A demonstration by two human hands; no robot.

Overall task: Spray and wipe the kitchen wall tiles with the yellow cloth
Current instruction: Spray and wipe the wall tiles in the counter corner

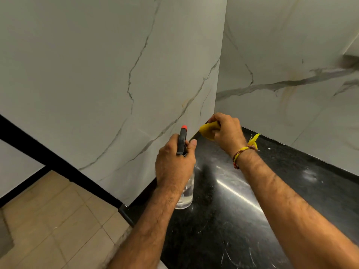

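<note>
From the head camera I am looking into the inside corner where two glossy, marble-look wall tiles are meeting above a polished black stone counter. Both tile faces are showing smooth, pale grey surfaces crossed by thin dark veins; the face right of the corner is carrying a thicker grey streak with a faint brownish stain.

I am counting two hands, one bottle and one cloth. The right hand is sitting right at the foot of the corner, fingers curled closed around the yellow cloth, which is bunched into a soft rounded wad and pressing where tile and counter are joining. A loose yellow tail of it is sticking out behind the wrist, beside a braided thread bracelet.

The left hand is hovering just below and left of the corner, wrapped tight around the neck of the spray bottle. Its body is clear, rounded plastic, its trigger head black with a red nozzle tip pointing up toward the left tile.

The counter is speckled, reflecting a bright streak of light, and its surface is lying open below and right of the corner. Its left edge is ending in a squared lip; beyond that, beige matte floor tiles are running under a black skirting band.
</note>
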